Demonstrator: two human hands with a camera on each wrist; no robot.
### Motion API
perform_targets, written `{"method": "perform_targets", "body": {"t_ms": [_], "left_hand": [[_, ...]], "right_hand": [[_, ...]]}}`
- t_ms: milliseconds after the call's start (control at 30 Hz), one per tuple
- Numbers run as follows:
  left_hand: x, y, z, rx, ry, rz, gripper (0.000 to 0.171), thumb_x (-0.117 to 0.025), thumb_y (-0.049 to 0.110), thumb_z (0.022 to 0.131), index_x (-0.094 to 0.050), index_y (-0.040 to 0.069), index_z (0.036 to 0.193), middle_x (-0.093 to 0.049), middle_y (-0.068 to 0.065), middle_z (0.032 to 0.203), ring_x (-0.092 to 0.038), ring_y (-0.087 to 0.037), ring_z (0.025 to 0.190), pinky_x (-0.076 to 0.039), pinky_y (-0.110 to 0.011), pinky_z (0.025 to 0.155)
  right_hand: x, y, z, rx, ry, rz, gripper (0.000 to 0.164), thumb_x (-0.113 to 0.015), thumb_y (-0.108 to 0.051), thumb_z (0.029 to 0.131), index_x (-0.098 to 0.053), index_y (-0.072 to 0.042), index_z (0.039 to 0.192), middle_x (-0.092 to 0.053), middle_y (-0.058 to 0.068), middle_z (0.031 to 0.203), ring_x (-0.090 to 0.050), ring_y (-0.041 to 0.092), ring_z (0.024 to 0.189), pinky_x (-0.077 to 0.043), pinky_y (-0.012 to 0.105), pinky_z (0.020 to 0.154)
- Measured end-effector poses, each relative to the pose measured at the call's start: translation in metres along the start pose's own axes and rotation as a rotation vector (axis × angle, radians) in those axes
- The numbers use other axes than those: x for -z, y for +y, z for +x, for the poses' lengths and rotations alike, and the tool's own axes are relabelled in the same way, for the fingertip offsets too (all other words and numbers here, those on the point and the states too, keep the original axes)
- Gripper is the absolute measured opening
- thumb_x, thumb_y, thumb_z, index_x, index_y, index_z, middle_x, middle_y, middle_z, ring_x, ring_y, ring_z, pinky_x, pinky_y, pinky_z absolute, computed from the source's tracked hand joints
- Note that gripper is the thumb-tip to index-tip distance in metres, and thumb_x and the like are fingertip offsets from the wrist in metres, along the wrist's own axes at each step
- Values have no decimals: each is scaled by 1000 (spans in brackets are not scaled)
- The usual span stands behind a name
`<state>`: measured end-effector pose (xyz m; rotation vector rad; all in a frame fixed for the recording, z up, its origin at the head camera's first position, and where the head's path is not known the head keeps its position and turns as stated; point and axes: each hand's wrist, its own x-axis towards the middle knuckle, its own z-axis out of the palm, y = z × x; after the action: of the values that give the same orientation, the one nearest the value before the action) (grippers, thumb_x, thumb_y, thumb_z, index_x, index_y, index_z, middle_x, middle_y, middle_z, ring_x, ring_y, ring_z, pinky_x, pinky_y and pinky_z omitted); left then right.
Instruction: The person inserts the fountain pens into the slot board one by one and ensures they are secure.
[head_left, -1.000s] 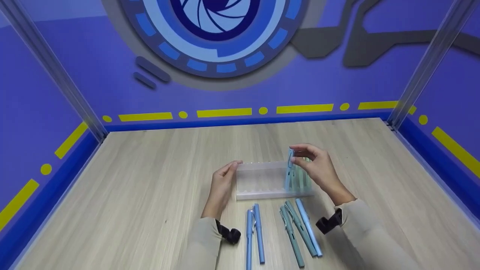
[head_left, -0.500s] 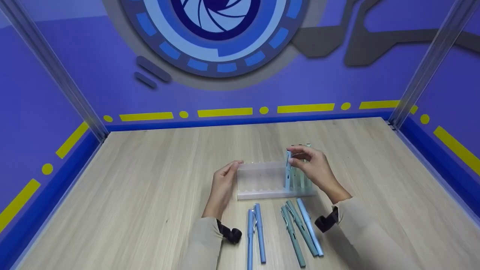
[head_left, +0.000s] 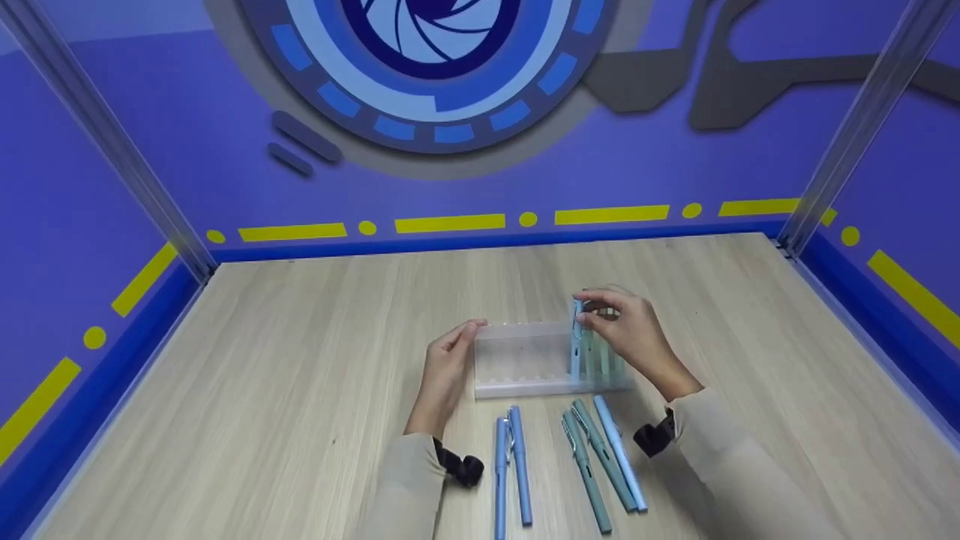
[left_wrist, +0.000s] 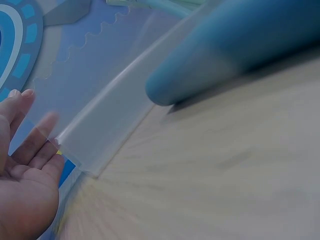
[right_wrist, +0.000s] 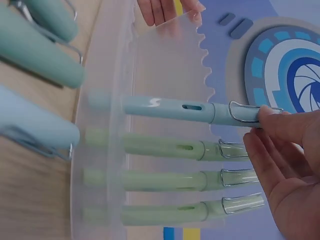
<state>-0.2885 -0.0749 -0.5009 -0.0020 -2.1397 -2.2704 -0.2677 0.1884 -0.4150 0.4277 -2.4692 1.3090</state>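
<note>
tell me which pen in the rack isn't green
The light blue pen, leftmost of the four in the rack in the head view and pinched by the right hand; the other three pens are pale green.

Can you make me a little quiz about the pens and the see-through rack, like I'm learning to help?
1. How many pale green pens stand in the clear rack?

2. True or false: the left hand is holding a pen.

3. What does the right hand pinch?
A: a pale green pen
B: a light blue pen
C: nothing

Key:
1. Three.
2. False; it holds an end of the clear rack.
3. B.
</note>
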Motion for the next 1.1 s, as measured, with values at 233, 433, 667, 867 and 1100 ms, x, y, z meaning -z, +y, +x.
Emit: {"method": "perform_targets", "body": {"t_ms": [233,433,667,867,1100], "left_hand": [[0,1,-1,13,4,-12,45,-60,48,90,-68,14,118,-65,-1,126,-50,-17,131,-37,-30,114],[-1,2,-1,4,1,-7,43,-58,46,92,-68,13,118,-65,-3,127,-50,-18,132,-37,-32,114],[0,2,-1,19,2,8,43,-58,47,91,-68,15,118,-65,-1,127,-49,-17,132,-37,-32,115],[0,2,0,22,1,-5,42,-59,47,91,-68,15,118,-64,-1,128,-48,-17,133,-36,-32,115],[0,1,1,29,3,-10,43,-59,49,90,-69,16,117,-65,0,127,-49,-17,132,-36,-33,116]], "right_hand": [[-2,2,5,239,61,-168,27,-77,-2,77,-73,-3,104,-71,11,105,-67,27,98,-58,38,84],[-2,6,9,345,76,-259,28,-79,-5,76,-73,-5,103,-71,10,103,-64,27,100,-58,37,83],[-3,9,14,361,50,-325,28,-77,-6,78,-73,-6,106,-71,8,105,-61,27,104,-56,38,87],[-5,10,18,378,42,-358,27,-77,-7,79,-73,-6,106,-70,8,104,-60,27,105,-56,38,87],[-7,11,20,357,32,-385,26,-76,-8,81,-72,-7,107,-71,8,104,-58,28,110,-55,39,92]]}}
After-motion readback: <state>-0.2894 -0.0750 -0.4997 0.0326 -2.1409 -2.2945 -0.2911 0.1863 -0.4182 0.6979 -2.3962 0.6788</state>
